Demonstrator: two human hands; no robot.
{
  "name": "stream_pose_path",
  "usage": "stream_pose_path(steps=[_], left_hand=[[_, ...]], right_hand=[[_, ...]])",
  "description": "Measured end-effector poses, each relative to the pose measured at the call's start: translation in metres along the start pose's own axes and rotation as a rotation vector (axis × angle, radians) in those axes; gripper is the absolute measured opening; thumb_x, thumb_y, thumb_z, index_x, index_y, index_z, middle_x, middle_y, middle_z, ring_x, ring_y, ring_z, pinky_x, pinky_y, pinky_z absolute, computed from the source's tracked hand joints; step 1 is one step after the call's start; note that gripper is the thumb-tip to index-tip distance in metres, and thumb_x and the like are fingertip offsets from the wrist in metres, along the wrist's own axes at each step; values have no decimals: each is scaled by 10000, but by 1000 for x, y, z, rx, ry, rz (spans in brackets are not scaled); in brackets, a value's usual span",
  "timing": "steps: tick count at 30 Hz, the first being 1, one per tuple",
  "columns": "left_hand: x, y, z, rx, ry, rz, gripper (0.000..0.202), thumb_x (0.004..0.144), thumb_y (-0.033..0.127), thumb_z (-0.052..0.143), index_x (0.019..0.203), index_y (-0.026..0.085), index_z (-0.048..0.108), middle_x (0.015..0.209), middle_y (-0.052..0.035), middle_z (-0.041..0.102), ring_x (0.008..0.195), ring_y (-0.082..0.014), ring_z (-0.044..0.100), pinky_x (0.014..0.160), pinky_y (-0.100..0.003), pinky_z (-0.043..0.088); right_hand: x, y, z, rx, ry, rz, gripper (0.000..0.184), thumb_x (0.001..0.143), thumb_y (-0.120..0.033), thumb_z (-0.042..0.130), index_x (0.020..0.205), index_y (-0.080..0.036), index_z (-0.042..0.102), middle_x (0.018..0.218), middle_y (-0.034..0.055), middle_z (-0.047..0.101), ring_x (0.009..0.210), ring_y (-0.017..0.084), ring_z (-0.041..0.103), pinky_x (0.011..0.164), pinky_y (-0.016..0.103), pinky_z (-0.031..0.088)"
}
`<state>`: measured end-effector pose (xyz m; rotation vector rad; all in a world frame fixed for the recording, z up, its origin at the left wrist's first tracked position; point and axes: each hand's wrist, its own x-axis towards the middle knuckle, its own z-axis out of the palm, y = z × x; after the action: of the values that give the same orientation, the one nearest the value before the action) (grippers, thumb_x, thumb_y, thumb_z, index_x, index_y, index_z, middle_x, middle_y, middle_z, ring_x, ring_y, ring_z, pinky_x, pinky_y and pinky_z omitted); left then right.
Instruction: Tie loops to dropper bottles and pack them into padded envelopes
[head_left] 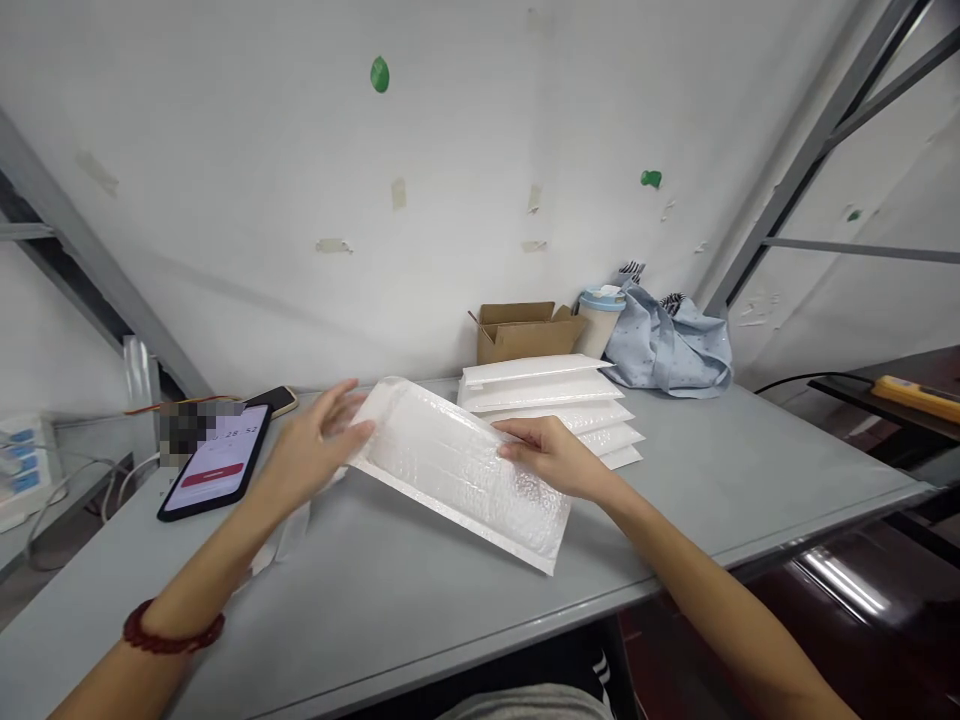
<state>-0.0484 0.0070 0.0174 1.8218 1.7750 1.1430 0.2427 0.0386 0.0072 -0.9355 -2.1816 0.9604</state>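
A white bubble mailer (457,465) is held tilted just above the grey table, its left end higher than its right. My right hand (551,455) pinches its upper edge between thumb and fingers. At the left end is my left hand (319,445), fingers apart, with the thumb over the mailer's corner; whether it presses on it I cannot tell. Behind my right hand lies a fanned stack of white bubble mailers (547,385), partly covered by that hand and the held mailer.
An open cardboard box (517,343), a lidded cup (600,325) and a light blue cloth bag (667,345) stand along the wall. On the left lie a phone (225,465) with its screen lit and a dark phone-like object (276,402). Whitish scraps (292,535) sit by my left forearm.
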Motion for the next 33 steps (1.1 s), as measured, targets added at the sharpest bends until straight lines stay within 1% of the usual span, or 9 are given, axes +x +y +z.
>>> stream_pose_path(steps=[2,4,7,11,14,19,24,30,33], left_hand=[[1,2,-2,-248,-272,-244,573,747,424,613,1270,212,511,1057,-91,704,935,-280,664,780,-393,525],[-2,4,1,-431,-458,-330,493,718,357,649,1173,177,587,945,-81,731,833,-257,687,700,-338,533],[-9,11,13,-527,-500,-396,387,688,275,672,1060,170,643,854,-53,740,766,-225,690,648,-289,522],[-25,23,35,-531,-494,-434,395,640,247,690,1023,159,645,719,-11,721,651,-191,665,565,-247,479],[-33,29,48,-540,-526,-421,385,644,246,662,1018,158,639,691,7,697,625,-181,644,537,-235,448],[-35,29,52,-463,-549,-396,275,660,251,620,924,181,655,760,17,683,645,-159,604,522,-210,408],[-27,17,47,-272,-600,-260,95,675,259,572,653,169,595,593,48,552,549,-121,489,488,-202,320],[-16,9,34,-100,-710,-166,190,708,323,542,585,180,518,519,49,487,489,-118,445,473,-216,315],[-6,4,12,65,-661,-121,270,741,405,523,581,189,549,512,23,544,506,-144,502,499,-235,364]], right_hand=[[-1,1,2,-152,53,-42,281,874,-164,445,1055,-217,652,905,22,674,789,180,591,723,328,450],[-2,1,8,-299,124,-115,321,848,-124,434,1107,-204,606,1004,60,653,897,210,584,784,371,458],[-5,-4,20,-496,133,-239,434,813,-149,465,1247,-150,484,1207,151,541,1110,272,485,904,463,421],[-14,-14,41,-613,-46,-319,891,691,-550,636,1391,-121,289,1397,227,312,1258,382,306,995,566,312],[-17,-16,53,-692,-96,-312,1089,542,-616,693,1410,-141,239,1414,242,245,1239,432,279,981,634,255],[-17,-15,55,-717,-78,-315,919,577,-431,666,1363,-138,291,1287,201,357,1095,352,370,930,564,329],[-19,-15,54,-672,-25,-401,794,634,-306,603,1343,-123,295,1270,190,348,1089,318,347,924,518,364],[-20,-15,52,-626,-24,-437,537,700,-167,566,1218,-147,425,1205,151,433,1062,264,389,879,429,432],[-19,-12,50,-597,-7,-439,488,709,-138,569,1181,-163,448,1202,142,454,1079,259,404,876,426,443]])
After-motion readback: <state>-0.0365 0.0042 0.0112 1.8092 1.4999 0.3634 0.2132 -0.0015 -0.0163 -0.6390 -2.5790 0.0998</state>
